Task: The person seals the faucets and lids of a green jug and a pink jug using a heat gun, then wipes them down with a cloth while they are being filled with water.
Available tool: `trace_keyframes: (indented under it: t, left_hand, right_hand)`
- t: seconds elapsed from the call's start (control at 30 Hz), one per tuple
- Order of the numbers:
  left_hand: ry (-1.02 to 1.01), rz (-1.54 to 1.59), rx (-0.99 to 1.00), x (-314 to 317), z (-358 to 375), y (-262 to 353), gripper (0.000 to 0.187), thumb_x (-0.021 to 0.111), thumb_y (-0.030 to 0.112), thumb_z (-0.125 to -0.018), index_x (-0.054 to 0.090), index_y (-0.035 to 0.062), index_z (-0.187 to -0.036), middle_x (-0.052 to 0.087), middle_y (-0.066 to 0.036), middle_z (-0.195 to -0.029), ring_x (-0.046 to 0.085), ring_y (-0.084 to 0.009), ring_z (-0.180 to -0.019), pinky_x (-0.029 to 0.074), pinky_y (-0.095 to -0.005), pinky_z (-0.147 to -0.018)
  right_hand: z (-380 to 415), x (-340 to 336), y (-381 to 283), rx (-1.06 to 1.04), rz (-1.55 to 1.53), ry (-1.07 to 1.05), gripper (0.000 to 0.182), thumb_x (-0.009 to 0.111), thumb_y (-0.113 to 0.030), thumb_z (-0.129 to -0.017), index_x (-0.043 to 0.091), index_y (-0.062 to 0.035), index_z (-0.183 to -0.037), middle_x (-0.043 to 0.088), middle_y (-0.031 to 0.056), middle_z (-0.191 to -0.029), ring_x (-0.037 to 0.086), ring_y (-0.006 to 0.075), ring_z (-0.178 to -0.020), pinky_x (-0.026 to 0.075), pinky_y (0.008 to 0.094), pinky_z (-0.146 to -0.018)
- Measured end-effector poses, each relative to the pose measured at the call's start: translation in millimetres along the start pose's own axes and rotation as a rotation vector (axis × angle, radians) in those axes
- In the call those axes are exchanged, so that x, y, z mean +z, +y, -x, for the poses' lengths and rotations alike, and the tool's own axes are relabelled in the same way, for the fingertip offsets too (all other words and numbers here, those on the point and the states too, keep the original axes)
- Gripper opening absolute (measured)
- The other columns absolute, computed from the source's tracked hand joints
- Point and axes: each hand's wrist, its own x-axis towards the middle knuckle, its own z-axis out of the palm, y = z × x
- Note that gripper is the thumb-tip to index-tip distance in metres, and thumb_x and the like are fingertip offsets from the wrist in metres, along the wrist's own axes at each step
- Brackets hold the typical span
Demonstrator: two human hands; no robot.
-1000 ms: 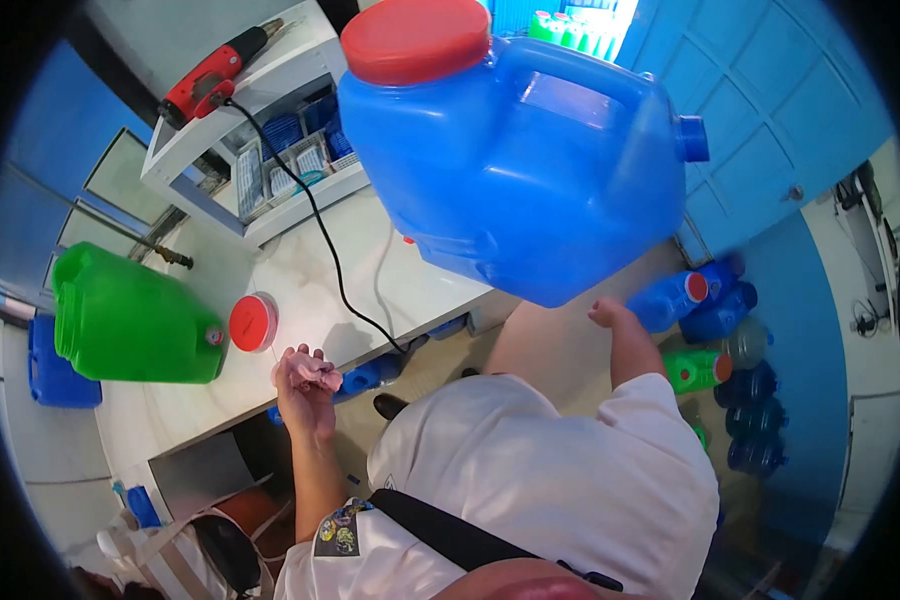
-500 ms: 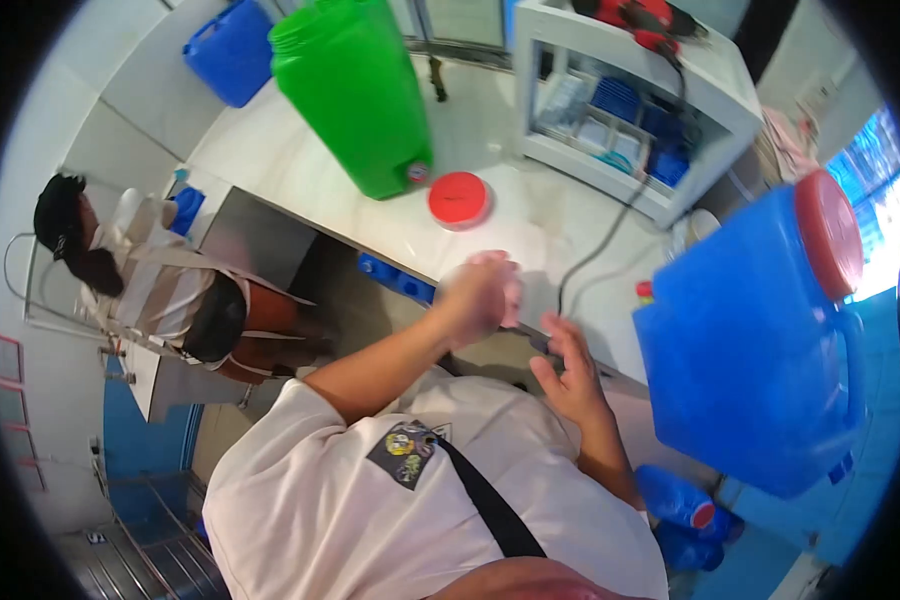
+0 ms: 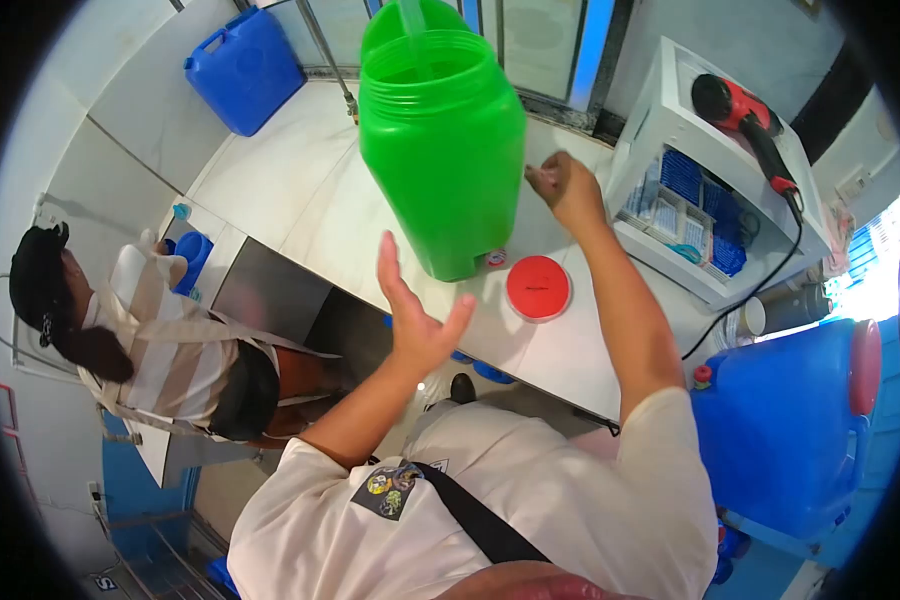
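Note:
A large green plastic jug (image 3: 445, 170) stands upright on the white counter, its threaded mouth uncovered. A translucent tube (image 3: 413, 35) overlaps the mouth from above. My left hand (image 3: 420, 318) is raised in front of the jug's lower left side, fingers stretched and thumb spread, holding nothing. Beside the jug's right wall is my right hand (image 3: 570, 192), its fingers loosely bent and fingertips close to the green plastic. In front of the jug lies a round red lid (image 3: 538, 288), nearest to my right forearm. A small round fitting (image 3: 496, 258) shows low on the jug.
A white shelf unit (image 3: 660, 120) at right carries a red-and-black hair-dryer-shaped tool (image 3: 738, 105) with a dark cord. A blue jug (image 3: 780, 420) with a red cap stands at right; a blue jerrycan (image 3: 243, 72) is at back left. Another person (image 3: 170, 330) is at left.
My hands have moved apart: the left to the jug's front left, the right up beside its right wall. The view has shifted, so the jug and lid appear farther right.

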Motion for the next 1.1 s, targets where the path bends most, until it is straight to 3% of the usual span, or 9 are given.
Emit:
trace_keyframes:
  t: [0.07, 0.3, 0.4, 0.47, 0.7, 0.9, 0.93, 0.97, 1.1]
  left_hand:
    - [0.085, -0.08, 0.011, -10, -31, -25, 0.12, 0.082, 0.032, -0.08, -0.003, -0.0027, -0.158, 0.011, -0.024, -0.164, 0.016, -0.0359, -0.152, 0.014, -0.0497, -0.122]
    - [0.159, 0.053, 0.155, 15, -90, -90, 0.148, 0.089, 0.058, -0.067, -0.011, -0.0052, -0.156, 0.014, -0.028, -0.161, 0.029, -0.0405, -0.146, 0.021, -0.0465, -0.121]
    - [0.212, 0.016, 0.202, 16, -93, -96, 0.142, 0.086, 0.062, -0.067, -0.005, 0.008, -0.161, 0.002, -0.039, -0.161, 0.014, -0.052, -0.15, 0.022, -0.0554, -0.12]
    - [0.213, 0.08, 0.272, 13, -96, -91, 0.143, 0.088, 0.057, -0.069, -0.009, 0.002, -0.159, 0.003, -0.033, -0.163, 0.035, -0.0437, -0.144, 0.031, -0.0496, -0.118]
    - [0.226, 0.061, 0.314, 11, -99, -89, 0.14, 0.087, 0.056, -0.071, -0.008, 0.0072, -0.16, -0.003, -0.036, -0.163, 0.037, -0.0446, -0.144, 0.035, -0.0503, -0.116]
    - [0.2, 0.065, 0.262, 13, -96, -90, 0.14, 0.086, 0.057, -0.071, -0.009, 0.0025, -0.159, 0.005, -0.034, -0.163, 0.04, -0.0422, -0.143, 0.035, -0.0477, -0.117]
    - [0.227, 0.072, 0.261, 14, -94, -91, 0.139, 0.085, 0.059, -0.071, -0.007, 0.0053, -0.16, 0.005, -0.036, -0.162, 0.03, -0.0475, -0.146, 0.033, -0.0501, -0.117]
    - [0.251, 0.083, 0.264, 17, -93, -91, 0.138, 0.084, 0.061, -0.071, -0.005, 0.008, -0.161, 0.004, -0.039, -0.161, 0.021, -0.0528, -0.149, 0.031, -0.0526, -0.118]
    - [0.233, 0.127, 0.212, 26, -86, -101, 0.139, 0.083, 0.064, -0.07, -0.006, 0.0078, -0.161, 0.003, -0.039, -0.161, 0.025, -0.0519, -0.148, 0.032, -0.0511, -0.117]
  right_hand:
    - [-42, 29, 9, -0.08, 0.135, -0.019, 0.025, 0.07, -0.024, -0.089, 0.069, -0.0058, -0.107, 0.068, 0.0192, -0.096, 0.069, 0.0378, -0.093, 0.055, 0.0474, -0.079]
    - [-123, 147, 112, -0.239, 0.38, -0.038, 0.037, 0.063, -0.024, -0.092, 0.065, -0.0111, -0.126, 0.069, 0.0208, -0.114, 0.07, 0.0376, -0.098, 0.056, 0.0472, -0.081]
    - [-120, 145, 113, -0.246, 0.273, -0.02, 0.039, 0.063, -0.027, -0.092, 0.064, -0.011, -0.127, 0.069, 0.0205, -0.115, 0.069, 0.0368, -0.1, 0.056, 0.0461, -0.083]
    - [-111, 136, 108, -0.238, 0.142, -0.02, 0.04, 0.063, -0.029, -0.092, 0.064, -0.011, -0.128, 0.069, 0.0204, -0.116, 0.069, 0.0363, -0.101, 0.055, 0.0454, -0.084]
    - [-98, 124, 99, -0.196, -0.271, -0.047, 0.044, 0.062, -0.034, -0.093, 0.063, -0.0109, -0.13, 0.069, 0.0197, -0.118, 0.068, 0.0345, -0.106, 0.054, 0.0429, -0.088]
    - [-103, 119, 89, -0.202, -0.527, -0.076, 0.048, 0.062, -0.039, -0.093, 0.062, -0.0108, -0.132, 0.069, 0.0192, -0.12, 0.067, 0.0329, -0.109, 0.053, 0.0407, -0.091]
    - [-103, 118, 85, -0.207, -0.557, -0.08, 0.049, 0.062, -0.04, -0.093, 0.062, -0.0108, -0.132, 0.069, 0.0191, -0.12, 0.067, 0.0326, -0.11, 0.052, 0.0403, -0.092]
    - [-106, 117, 80, -0.219, -0.576, -0.082, 0.049, 0.062, -0.041, -0.093, 0.062, -0.0108, -0.132, 0.069, 0.019, -0.12, 0.067, 0.0324, -0.11, 0.052, 0.04, -0.092]
    - [-112, 104, 59, -0.187, -0.343, -0.132, 0.051, 0.062, -0.041, -0.094, 0.061, -0.0108, -0.134, 0.069, 0.0191, -0.123, 0.067, 0.0323, -0.111, 0.052, 0.0394, -0.094]
